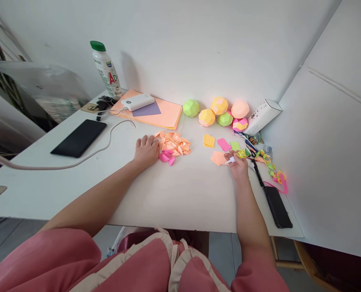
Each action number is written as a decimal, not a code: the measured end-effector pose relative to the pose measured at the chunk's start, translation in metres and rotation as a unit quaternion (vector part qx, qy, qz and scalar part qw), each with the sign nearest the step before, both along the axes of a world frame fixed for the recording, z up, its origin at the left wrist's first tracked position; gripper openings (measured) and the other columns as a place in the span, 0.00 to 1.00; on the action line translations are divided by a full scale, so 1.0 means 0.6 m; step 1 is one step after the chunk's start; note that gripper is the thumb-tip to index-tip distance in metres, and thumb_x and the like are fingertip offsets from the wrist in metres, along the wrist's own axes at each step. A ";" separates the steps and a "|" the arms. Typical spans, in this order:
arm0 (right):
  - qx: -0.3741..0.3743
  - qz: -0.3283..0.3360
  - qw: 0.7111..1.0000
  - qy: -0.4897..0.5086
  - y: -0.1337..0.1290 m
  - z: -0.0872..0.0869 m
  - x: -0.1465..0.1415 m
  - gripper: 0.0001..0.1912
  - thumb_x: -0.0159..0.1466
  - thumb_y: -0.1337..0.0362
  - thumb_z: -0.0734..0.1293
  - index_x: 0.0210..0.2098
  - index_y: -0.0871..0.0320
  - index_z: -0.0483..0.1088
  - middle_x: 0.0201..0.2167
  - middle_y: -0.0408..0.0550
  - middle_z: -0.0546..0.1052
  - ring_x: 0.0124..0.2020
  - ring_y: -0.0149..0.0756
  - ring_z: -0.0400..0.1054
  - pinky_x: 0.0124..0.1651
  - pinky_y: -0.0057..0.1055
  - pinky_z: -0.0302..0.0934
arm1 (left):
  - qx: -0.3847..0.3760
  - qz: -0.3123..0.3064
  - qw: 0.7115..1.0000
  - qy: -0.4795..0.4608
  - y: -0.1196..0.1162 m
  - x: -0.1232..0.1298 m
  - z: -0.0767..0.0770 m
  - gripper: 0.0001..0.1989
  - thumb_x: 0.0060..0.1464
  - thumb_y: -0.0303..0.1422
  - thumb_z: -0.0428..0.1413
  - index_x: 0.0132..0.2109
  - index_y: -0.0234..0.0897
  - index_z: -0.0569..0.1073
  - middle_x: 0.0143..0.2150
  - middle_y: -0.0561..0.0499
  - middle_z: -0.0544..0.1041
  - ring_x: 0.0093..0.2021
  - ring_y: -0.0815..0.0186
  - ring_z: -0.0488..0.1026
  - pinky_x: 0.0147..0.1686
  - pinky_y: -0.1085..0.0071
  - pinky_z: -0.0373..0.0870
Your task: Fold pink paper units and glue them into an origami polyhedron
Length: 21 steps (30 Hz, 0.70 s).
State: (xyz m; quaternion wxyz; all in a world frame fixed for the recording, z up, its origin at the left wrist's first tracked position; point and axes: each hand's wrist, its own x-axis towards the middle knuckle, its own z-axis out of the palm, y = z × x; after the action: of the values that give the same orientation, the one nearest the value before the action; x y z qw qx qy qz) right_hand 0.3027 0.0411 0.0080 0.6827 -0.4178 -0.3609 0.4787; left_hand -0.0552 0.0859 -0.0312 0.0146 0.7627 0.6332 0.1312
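Observation:
My left hand (147, 151) lies on the table at the left edge of a pile of folded peach paper pieces (176, 144), fingers slightly apart and apparently holding nothing. A few pink folded pieces (167, 157) sit at the pile's near edge. My right hand (238, 167) is closed on a small yellow-green glue tube (243, 153), whose white nozzle points left. Just beside that hand are peach paper pieces (218, 158). Yellow paper pieces (209, 140), a pink piece (223, 144) and a green piece (235, 145) lie beyond.
Several faceted paper balls (206, 117) line the wall. A white box (264, 116) leans at the back right. Scissors, paper strips and a black phone (277, 207) lie right. A bottle (106, 71), power bank (138, 102), paper sheets (165, 113), tablet (79, 138) and cable (64, 167) occupy the left.

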 end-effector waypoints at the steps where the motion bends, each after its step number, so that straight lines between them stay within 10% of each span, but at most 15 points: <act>1: 0.005 0.000 1.000 0.009 -0.001 0.003 0.001 0.11 0.51 0.66 0.71 0.32 0.54 0.67 0.32 0.40 0.77 0.32 0.32 0.74 0.49 0.43 0.67 | -0.001 -0.001 1.000 -0.002 0.000 0.000 0.001 0.25 0.59 0.34 0.35 0.55 0.29 0.68 0.61 0.36 0.62 0.62 0.45 0.54 0.58 0.48 0.49; 10: -0.037 -0.050 0.997 0.042 -0.004 0.008 0.013 0.13 0.47 0.73 0.66 0.31 0.54 0.64 0.31 0.41 0.79 0.24 0.28 0.70 0.35 0.32 0.70 | 0.008 -0.003 1.000 -0.027 0.002 -0.001 -0.005 0.24 0.58 0.34 0.37 0.56 0.31 0.68 0.62 0.35 0.62 0.63 0.46 0.53 0.57 0.46 0.48; 21: -0.026 0.064 0.996 0.050 -0.012 0.019 0.009 0.20 0.43 0.77 0.64 0.33 0.51 0.65 0.39 0.44 0.78 0.47 0.43 0.72 0.50 0.51 0.66 | 0.004 -0.001 1.000 -0.024 0.000 -0.001 -0.001 0.24 0.59 0.34 0.36 0.55 0.32 0.68 0.61 0.35 0.62 0.62 0.47 0.54 0.58 0.47 0.49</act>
State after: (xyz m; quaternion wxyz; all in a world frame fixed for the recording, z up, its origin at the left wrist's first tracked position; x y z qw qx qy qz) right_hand 0.3080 0.0339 0.0194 0.6571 -0.3869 -0.3400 0.5504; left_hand -0.0558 0.0859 -0.0320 0.0268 0.7601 0.6313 0.1515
